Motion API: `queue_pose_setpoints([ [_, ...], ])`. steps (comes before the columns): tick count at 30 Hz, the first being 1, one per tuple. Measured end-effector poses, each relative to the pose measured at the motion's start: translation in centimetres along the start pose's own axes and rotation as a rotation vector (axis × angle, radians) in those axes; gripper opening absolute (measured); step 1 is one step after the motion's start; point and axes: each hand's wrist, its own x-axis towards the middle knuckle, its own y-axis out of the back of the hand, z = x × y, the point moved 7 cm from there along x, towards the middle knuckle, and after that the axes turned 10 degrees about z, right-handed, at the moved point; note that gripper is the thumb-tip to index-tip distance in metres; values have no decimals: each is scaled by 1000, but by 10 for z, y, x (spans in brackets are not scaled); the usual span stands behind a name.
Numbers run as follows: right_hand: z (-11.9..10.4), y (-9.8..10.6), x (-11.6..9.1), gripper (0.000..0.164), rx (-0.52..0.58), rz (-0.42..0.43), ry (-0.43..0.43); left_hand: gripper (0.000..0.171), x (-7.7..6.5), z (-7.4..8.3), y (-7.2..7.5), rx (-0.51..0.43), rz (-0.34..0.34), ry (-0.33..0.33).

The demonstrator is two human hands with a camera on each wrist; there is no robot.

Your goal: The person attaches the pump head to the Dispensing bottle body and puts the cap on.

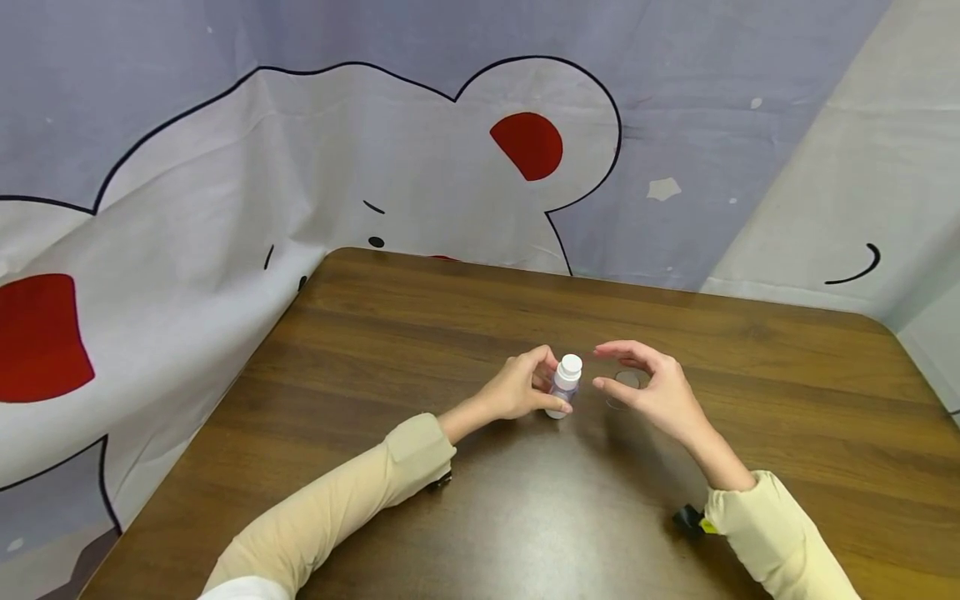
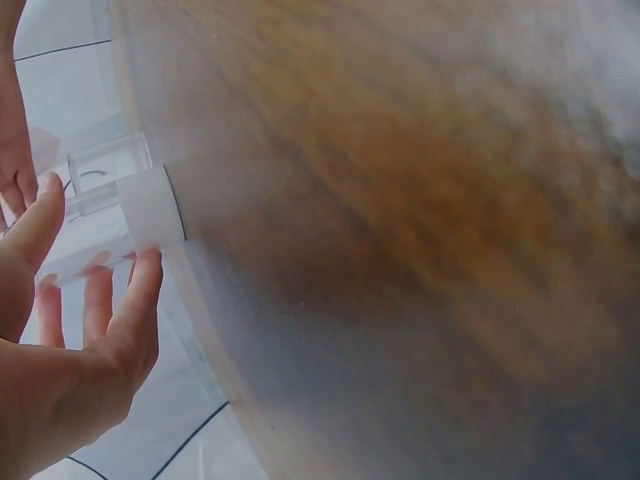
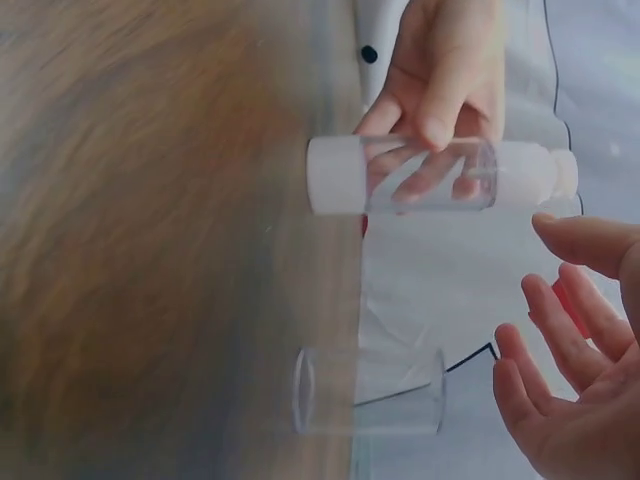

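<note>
wood-grain table (image 1: 450, 317) | cartoon-print cloth (image 1: 697, 108) behind | glare (image 1: 532, 517) on surface

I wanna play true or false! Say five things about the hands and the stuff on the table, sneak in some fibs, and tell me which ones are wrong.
1. The left hand is holding the bottle. True.
2. The right hand is squeezing the bottle too. False: it isn't touching the bottle, and it holds nothing.
3. The bottle has a white top. True.
4. The clear cylinder is lying on its side. False: it stands upright on the table.
5. The table is bright blue. False: it is brown, with a wood look.
</note>
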Motion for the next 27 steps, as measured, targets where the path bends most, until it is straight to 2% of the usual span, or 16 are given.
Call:
queue_pose_setpoints([
  [4, 9, 3, -2, 42, -29, 29, 4, 44, 0, 1, 1, -10, 2, -7],
  [9, 19, 7, -3, 51, 7, 42, -11, 44, 1, 0, 1, -13, 0, 0],
  [18, 39, 16, -3, 55, 94, -1, -65, 43, 1, -1, 1, -13, -4, -3],
  [27, 54, 18, -11, 63, 191, -35, -117, 43, 1, 0, 1, -7, -4, -6],
])
